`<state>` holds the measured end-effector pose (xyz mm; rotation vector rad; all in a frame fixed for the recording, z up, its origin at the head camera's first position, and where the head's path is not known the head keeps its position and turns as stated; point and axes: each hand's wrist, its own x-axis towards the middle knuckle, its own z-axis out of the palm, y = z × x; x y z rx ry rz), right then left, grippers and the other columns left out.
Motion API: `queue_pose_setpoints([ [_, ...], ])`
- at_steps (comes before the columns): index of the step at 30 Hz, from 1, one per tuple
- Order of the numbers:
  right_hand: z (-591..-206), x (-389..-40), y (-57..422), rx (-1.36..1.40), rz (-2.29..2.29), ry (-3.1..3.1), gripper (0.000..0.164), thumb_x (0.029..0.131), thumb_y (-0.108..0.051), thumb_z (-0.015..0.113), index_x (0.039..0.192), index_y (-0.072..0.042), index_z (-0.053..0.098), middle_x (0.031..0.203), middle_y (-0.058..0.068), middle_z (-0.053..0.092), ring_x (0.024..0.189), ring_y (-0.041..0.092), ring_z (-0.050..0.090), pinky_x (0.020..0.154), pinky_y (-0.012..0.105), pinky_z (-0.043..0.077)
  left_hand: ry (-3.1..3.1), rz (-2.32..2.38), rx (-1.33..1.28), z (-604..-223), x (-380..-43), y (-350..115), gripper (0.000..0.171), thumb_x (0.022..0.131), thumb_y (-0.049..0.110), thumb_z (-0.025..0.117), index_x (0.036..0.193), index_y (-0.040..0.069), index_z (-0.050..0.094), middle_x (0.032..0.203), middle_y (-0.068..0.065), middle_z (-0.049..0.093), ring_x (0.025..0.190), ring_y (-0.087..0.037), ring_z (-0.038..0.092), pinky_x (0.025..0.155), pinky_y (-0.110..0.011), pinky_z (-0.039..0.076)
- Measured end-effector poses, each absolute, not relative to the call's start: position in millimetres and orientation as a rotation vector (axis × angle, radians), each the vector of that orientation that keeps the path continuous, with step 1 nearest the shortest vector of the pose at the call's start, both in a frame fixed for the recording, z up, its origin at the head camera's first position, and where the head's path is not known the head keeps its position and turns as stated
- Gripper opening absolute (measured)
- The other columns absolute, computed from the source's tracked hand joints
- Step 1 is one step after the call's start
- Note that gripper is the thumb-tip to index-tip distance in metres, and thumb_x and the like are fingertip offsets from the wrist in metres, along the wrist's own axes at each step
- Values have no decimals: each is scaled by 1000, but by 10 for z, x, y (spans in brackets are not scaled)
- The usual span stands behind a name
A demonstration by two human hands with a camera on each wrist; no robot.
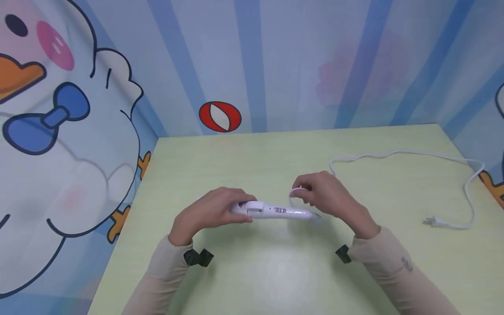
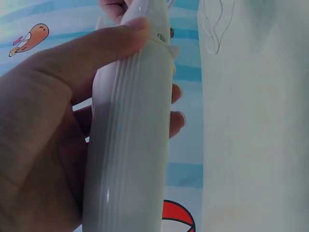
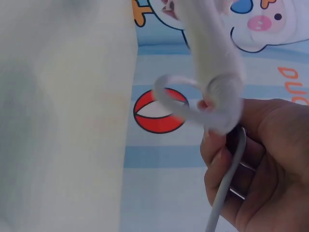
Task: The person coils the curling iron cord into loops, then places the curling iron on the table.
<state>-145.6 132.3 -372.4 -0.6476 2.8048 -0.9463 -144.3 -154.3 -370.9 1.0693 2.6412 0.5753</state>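
Currently, the left hand (image 1: 214, 210) grips a white cylindrical plastic appliance (image 1: 289, 212); beside it, the right hand (image 1: 327, 193) pinches a thin white cord (image 3: 226, 183).

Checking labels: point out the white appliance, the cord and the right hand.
White appliance (image 1: 267, 211): head view, middle of its body.
Cord (image 3: 226, 184): right wrist view, lower visible stretch.
Right hand (image 1: 327, 191): head view, back of it.

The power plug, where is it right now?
In the head view, the power plug lies on the table at right, at the end of the white cord, right of the right hand.
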Motion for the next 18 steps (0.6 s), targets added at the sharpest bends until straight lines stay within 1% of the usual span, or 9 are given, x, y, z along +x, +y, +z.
queue_pose_setpoints([
  [7,-3625,-1440,1209,-664,-856,2962,8,85,-27,65,86,-20,68,60,-9,56,50,9,45,51,28,37,2700,495,934,-3689,-1434,-1506,42,81,39,69,117,20,61,98,9,60,80,-7,52,71,-25,44],
  [12,-3618,-1410,1161,-613,-878,2983,10,86,-27,65,89,-18,68,61,-7,57,49,10,46,49,28,38,2766,448,894,-3715,-1461,-1502,46,81,41,67,121,19,58,99,6,60,79,-8,51,70,-25,44],
  [18,-3634,-1384,1129,-520,-1048,2902,15,89,-26,61,96,-14,66,61,-5,59,48,12,48,46,29,37,2794,504,828,-3748,-1557,-1538,46,82,40,67,121,16,59,99,4,61,79,-10,52,69,-26,44],
])
